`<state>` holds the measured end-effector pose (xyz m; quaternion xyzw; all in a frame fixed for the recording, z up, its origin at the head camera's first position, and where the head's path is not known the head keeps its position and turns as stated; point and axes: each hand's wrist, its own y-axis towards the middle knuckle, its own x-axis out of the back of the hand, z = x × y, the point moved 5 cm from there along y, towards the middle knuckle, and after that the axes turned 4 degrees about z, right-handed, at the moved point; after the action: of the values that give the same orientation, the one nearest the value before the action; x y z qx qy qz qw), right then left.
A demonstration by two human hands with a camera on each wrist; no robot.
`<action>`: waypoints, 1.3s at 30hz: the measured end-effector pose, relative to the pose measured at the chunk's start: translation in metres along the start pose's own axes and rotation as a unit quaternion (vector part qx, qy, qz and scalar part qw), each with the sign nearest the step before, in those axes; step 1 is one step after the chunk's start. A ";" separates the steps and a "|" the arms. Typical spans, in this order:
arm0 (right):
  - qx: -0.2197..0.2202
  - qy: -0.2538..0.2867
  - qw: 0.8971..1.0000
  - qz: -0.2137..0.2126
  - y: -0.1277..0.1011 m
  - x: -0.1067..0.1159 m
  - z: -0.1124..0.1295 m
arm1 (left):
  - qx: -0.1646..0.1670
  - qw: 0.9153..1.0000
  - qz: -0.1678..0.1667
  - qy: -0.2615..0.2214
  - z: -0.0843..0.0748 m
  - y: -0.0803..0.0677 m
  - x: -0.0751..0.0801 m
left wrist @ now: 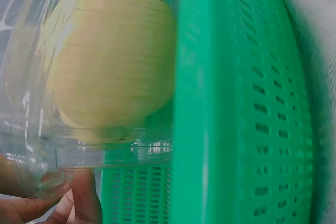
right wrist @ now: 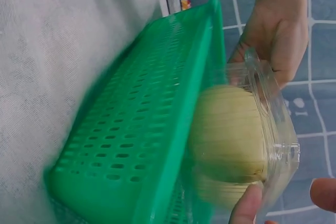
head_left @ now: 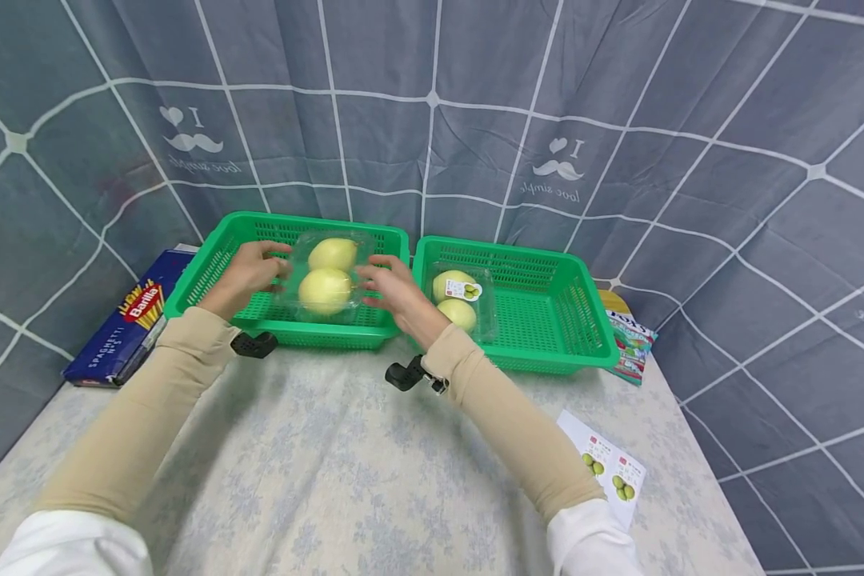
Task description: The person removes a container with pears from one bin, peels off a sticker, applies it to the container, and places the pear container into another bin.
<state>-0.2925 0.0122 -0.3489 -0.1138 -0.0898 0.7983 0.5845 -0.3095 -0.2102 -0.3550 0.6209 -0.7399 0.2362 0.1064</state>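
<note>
A clear plastic clamshell box (head_left: 293, 280) holds two pale yellow round fruits (head_left: 325, 290); their exact kind is unclear. It hangs within the left green basket (head_left: 288, 332), near rim height. My left hand (head_left: 248, 276) grips the box's left end, its thumb (left wrist: 84, 195) on the edge. At the opposite end, my right hand (head_left: 403, 296) holds the box; one fingertip (right wrist: 251, 200) touches the plastic while another finger stands apart. In the right green basket (head_left: 540, 320) lies a similar fruit box (head_left: 484, 316) with a white pear-picture label (head_left: 464, 290).
Left of the baskets lies a blue spaghetti box (head_left: 126, 320). A colourful snack bag (head_left: 630, 344) sits beyond the right basket. On the patterned tablecloth (head_left: 331, 464), a sheet of fruit stickers (head_left: 608, 472) lies at right. A grey curtain (head_left: 374, 144) hangs close behind.
</note>
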 end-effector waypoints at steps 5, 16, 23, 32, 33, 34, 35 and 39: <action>0.014 0.014 1.000 0.007 -0.012 0.005 0.007 | 0.002 1.000 -0.003 0.003 -0.007 -0.005 -0.002; 0.041 0.074 0.996 -0.013 -0.039 0.022 0.013 | -0.032 0.999 0.020 -0.017 -0.026 -0.034 -0.019; 0.046 0.076 0.996 0.002 -0.057 0.036 0.009 | -0.059 0.997 0.037 -0.041 -0.038 -0.053 -0.034; 0.032 0.060 0.997 0.027 -0.076 0.052 -0.004 | -0.059 0.993 0.073 -0.068 -0.041 -0.068 -0.048; 0.029 0.058 0.997 0.029 -0.078 0.054 -0.005 | -0.059 0.993 0.076 -0.072 -0.040 -0.069 -0.049; 0.028 0.058 0.997 0.032 -0.080 0.055 -0.006 | -0.059 0.992 0.079 -0.077 -0.039 -0.070 -0.051; 0.027 0.058 0.997 0.033 -0.082 0.056 -0.008 | -0.059 0.991 0.085 -0.085 -0.039 -0.072 -0.054; 0.020 0.051 0.998 0.041 -0.091 0.062 -0.016 | -0.068 0.987 0.101 -0.101 -0.035 -0.078 -0.062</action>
<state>-0.2231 0.0984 -0.3440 -0.1458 -0.0395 0.8163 0.5576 -0.2258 -0.1485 -0.3356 0.5551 -0.8200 0.1307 0.0483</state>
